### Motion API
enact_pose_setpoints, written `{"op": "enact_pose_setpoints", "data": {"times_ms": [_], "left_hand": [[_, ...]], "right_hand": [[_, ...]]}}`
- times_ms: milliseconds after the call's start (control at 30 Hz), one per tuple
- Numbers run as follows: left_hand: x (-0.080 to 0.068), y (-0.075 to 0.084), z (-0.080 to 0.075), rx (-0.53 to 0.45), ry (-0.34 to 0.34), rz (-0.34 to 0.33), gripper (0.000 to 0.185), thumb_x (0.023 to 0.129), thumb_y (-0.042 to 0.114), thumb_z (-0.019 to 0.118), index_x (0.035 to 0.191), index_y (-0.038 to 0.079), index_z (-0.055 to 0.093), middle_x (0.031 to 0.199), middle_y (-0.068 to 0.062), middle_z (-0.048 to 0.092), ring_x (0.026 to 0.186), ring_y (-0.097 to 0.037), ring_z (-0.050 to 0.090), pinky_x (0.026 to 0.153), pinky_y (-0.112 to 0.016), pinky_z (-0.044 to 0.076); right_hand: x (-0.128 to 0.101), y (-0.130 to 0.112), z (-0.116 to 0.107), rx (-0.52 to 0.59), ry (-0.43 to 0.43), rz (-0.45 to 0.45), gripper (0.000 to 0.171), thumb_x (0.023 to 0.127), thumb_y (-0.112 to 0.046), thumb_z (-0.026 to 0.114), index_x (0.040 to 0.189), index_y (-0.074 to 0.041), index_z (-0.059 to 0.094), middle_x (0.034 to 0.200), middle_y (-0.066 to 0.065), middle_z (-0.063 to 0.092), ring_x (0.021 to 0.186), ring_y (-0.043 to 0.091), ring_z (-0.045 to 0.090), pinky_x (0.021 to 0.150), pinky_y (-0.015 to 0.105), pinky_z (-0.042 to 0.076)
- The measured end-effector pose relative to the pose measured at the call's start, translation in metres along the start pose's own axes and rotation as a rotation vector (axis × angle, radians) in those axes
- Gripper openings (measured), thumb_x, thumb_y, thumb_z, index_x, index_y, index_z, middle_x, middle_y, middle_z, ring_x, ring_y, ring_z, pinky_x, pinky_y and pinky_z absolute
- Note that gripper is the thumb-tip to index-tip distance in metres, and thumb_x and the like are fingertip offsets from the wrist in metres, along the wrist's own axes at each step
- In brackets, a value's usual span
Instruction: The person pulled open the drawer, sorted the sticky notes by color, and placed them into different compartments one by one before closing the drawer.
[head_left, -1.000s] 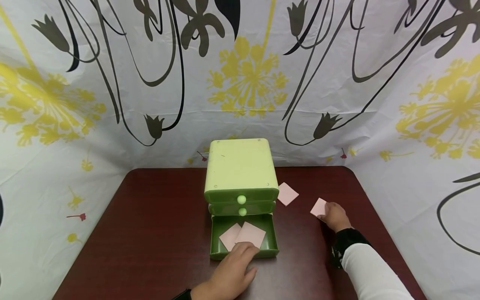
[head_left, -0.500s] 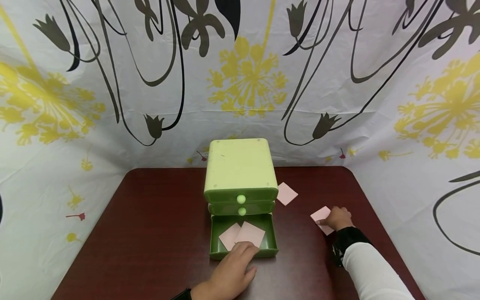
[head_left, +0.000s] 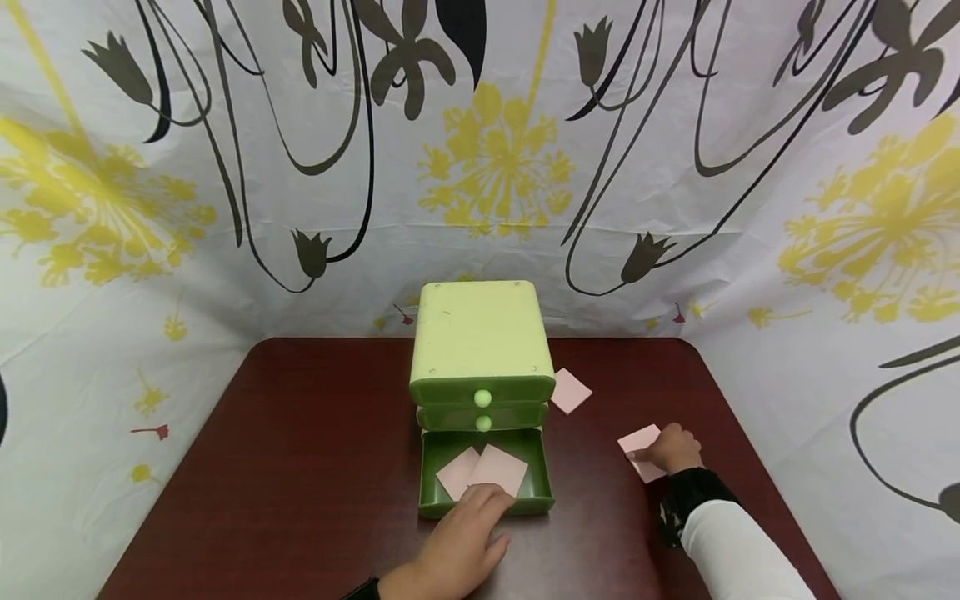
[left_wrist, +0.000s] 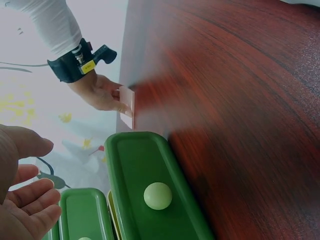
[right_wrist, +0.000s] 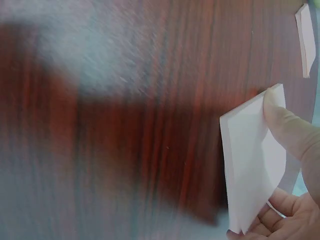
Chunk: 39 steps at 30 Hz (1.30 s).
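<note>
Right hand (head_left: 673, 448) pinches a pink pad (head_left: 642, 450), thumb on top, fingers (right_wrist: 280, 205) curled beneath, likely to lift it clear of the bench (head_left: 315, 433); pad squarish, no clear long axis, free corner tilted up and pointing away from the fingers toward the open drawer (head_left: 486, 498); left hand (head_left: 465, 542) rests relaxed on the drawer's front rim, apparently steadying it; two pink pads (head_left: 482, 472) lie just beyond those fingertips.

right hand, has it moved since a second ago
Yes. The right hand with its pink note has drawn toward the near table edge, farther from the note lying beside the drawers.
</note>
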<state>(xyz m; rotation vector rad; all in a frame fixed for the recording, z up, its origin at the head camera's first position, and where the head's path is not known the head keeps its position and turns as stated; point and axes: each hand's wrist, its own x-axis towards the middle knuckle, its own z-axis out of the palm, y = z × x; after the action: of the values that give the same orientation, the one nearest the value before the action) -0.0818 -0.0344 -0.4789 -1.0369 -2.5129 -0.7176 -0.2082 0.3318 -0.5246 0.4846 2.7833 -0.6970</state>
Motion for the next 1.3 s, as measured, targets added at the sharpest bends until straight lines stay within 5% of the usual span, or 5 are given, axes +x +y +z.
{"op": "enact_pose_setpoints", "data": {"times_ms": [200, 333, 467, 800, 1300], "left_hand": [[-0.004, -0.001, -0.002, -0.013, 0.004, -0.014, 0.037, 0.078, 0.012, 0.077, 0.112, 0.006, 0.062, 0.109, 0.0, 0.057, 0.103, -0.015, 0.055, 0.089, -0.03, 0.05], [-0.006, -0.001, -0.003, -0.029, -0.001, -0.033, 0.037, 0.079, 0.012, 0.076, 0.112, 0.006, 0.062, 0.109, 0.0, 0.057, 0.103, -0.015, 0.055, 0.09, -0.03, 0.05], [-0.008, -0.002, -0.003, -0.043, 0.003, -0.046, 0.036, 0.078, 0.011, 0.077, 0.111, 0.006, 0.062, 0.109, 0.0, 0.057, 0.103, -0.015, 0.054, 0.087, -0.028, 0.05], [-0.014, -0.008, -0.006, -0.05, 0.017, -0.109, 0.035, 0.078, 0.008, 0.076, 0.109, 0.01, 0.061, 0.107, 0.001, 0.057, 0.104, -0.017, 0.055, 0.087, -0.03, 0.052], [-0.03, -0.019, -0.015, -0.051, 0.047, -0.196, 0.034, 0.078, 0.009, 0.077, 0.109, 0.012, 0.063, 0.111, 0.002, 0.057, 0.104, -0.016, 0.055, 0.084, -0.033, 0.053]], "right_hand": [[-0.014, 0.003, -0.001, 0.105, 0.069, -0.078, 0.057, 0.076, -0.019, 0.08, 0.102, 0.018, 0.045, 0.092, 0.033, 0.053, 0.085, 0.044, 0.054, 0.074, 0.052, 0.049], [-0.027, 0.001, -0.004, 0.22, 0.083, -0.1, 0.034, 0.078, -0.01, 0.075, 0.084, 0.005, 0.045, 0.074, 0.012, 0.044, 0.072, 0.028, 0.046, 0.061, 0.036, 0.04], [-0.043, -0.008, -0.005, 0.29, 0.08, -0.148, 0.023, 0.083, -0.006, 0.071, 0.083, 0.005, 0.05, 0.072, 0.008, 0.045, 0.068, 0.022, 0.044, 0.057, 0.03, 0.036], [-0.091, -0.052, -0.011, 0.311, 0.139, -0.334, 0.016, 0.09, -0.011, 0.067, 0.095, 0.0, 0.057, 0.091, 0.011, 0.058, 0.078, 0.02, 0.049, 0.062, 0.028, 0.041], [-0.12, -0.117, 0.012, 0.371, 0.136, -0.483, 0.01, 0.087, -0.012, 0.072, 0.089, -0.009, 0.062, 0.08, 0.001, 0.059, 0.073, 0.015, 0.052, 0.058, 0.024, 0.043]]}}
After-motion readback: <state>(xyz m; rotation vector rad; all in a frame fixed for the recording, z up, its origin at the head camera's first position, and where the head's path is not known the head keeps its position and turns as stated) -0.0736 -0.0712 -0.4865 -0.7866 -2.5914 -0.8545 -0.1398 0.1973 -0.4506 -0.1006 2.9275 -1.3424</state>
